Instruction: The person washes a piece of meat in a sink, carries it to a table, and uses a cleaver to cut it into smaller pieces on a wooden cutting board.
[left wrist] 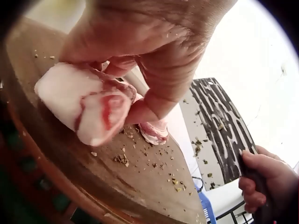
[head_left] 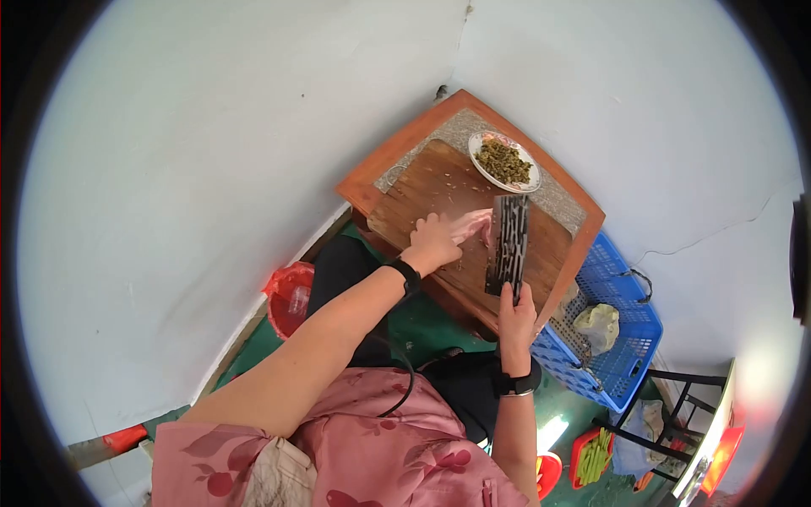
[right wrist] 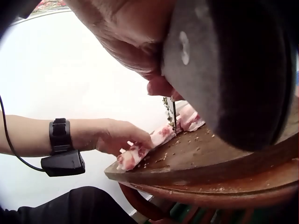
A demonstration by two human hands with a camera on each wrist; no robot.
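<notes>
A slab of raw pork (head_left: 471, 224) with white fat lies on a round wooden cutting board (head_left: 435, 190). My left hand (head_left: 439, 238) sits on it, with curled fingers pinching the near end (left wrist: 84, 105). My right hand (head_left: 515, 317) grips the dark handle (right wrist: 233, 70) of a cleaver. Its patterned blade (head_left: 508, 245) stands edge down against the right end of the pork. In the right wrist view the blade (right wrist: 174, 114) is between the held pork (right wrist: 140, 151) and a cut piece (right wrist: 191, 119). A thin slice (left wrist: 154, 133) lies just past my left fingers.
The board lies on a small wooden table (head_left: 372, 182) set in a corner of pale walls. A plate of chopped greens (head_left: 504, 160) stands at the table's back. A blue basket (head_left: 621, 291) is on the floor to the right, a red bucket (head_left: 291, 296) to the left.
</notes>
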